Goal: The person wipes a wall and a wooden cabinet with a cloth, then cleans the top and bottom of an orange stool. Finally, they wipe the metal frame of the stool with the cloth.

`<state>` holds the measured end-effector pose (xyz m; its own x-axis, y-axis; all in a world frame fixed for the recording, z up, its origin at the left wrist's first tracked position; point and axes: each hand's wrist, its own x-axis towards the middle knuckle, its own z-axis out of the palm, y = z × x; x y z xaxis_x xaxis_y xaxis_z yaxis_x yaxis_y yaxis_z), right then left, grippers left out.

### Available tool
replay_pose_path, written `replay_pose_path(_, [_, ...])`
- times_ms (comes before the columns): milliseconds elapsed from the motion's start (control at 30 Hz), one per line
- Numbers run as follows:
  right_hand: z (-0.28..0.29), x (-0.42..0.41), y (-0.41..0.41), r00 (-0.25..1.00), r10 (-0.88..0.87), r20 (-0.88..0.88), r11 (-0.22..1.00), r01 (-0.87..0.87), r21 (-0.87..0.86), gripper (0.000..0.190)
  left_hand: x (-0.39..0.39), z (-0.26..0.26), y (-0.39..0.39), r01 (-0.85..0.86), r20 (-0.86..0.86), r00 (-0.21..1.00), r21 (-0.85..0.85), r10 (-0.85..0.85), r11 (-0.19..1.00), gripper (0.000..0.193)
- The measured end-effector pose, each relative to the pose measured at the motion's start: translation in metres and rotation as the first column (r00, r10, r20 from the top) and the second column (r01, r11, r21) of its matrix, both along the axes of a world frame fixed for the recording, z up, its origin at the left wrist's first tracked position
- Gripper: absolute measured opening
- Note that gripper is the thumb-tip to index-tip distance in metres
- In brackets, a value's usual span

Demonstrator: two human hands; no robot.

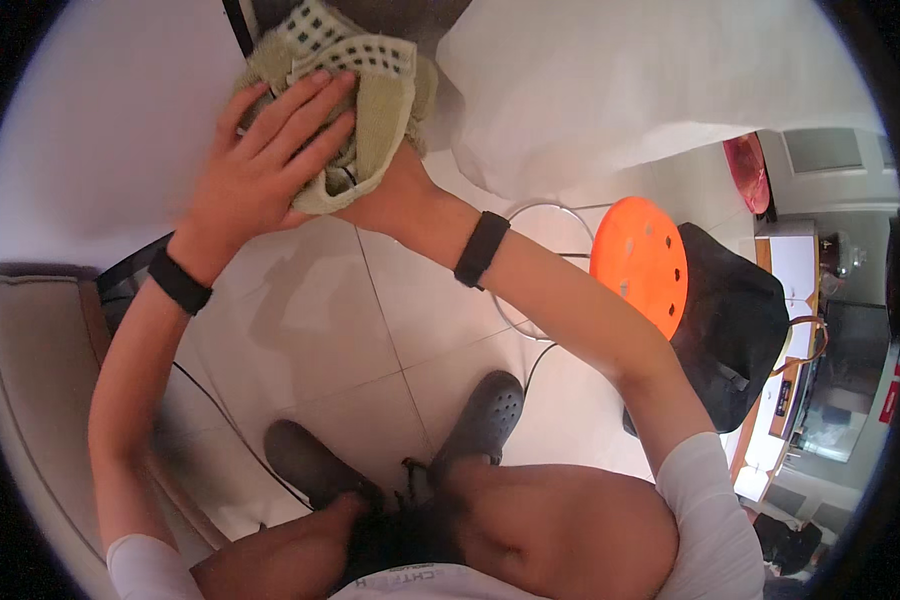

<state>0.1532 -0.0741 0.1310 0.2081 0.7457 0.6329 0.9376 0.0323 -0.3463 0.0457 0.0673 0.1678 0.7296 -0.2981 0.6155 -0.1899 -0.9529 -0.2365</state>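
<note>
A pale green hand towel (pixel 379 112), with a white band of dark squares, is bunched up in front of me. My left hand (pixel 262 161) lies over it, back up, its fingers spread across the folds and pressing on the cloth. From the right, my right hand (pixel 386 199) reaches in beneath the towel. Cloth and the left hand hide its fingers, so their exact grip does not show. The towel is held off the floor between both hands. Each wrist wears a black band.
A white cloth (pixel 645 75) drapes across the upper right. An orange round stool (pixel 637 259) with metal legs stands to the right, beside a black bag (pixel 731 330). An upholstered beige seat (pixel 34 360) is at left. A cable (pixel 232 427) runs over the tiled floor (pixel 345 330) near my shoes.
</note>
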Motion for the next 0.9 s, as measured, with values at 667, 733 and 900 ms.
replay_pose_path(667, [-0.063, 0.011, -0.033, 0.999, 0.029, -0.019, 0.787, -0.034, -0.616, 0.026, -0.013, -0.093, -0.02, -0.043, -0.322, 0.946, -0.039, 0.028, 0.998, 0.057])
replay_pose_path(733, [-0.043, 0.009, -0.033, 0.998, 0.015, -0.067, 0.832, -0.049, -0.553, 0.03, -0.011, -0.075, -0.021, -0.062, -0.297, 0.954, -0.06, 0.041, 0.996, 0.055])
replay_pose_path(900, [0.007, -0.002, -0.026, 0.995, 0.048, -0.088, 0.981, -0.063, -0.181, 0.047, -0.008, -0.013, -0.019, -0.067, -0.138, 0.989, -0.069, 0.057, 0.995, 0.048])
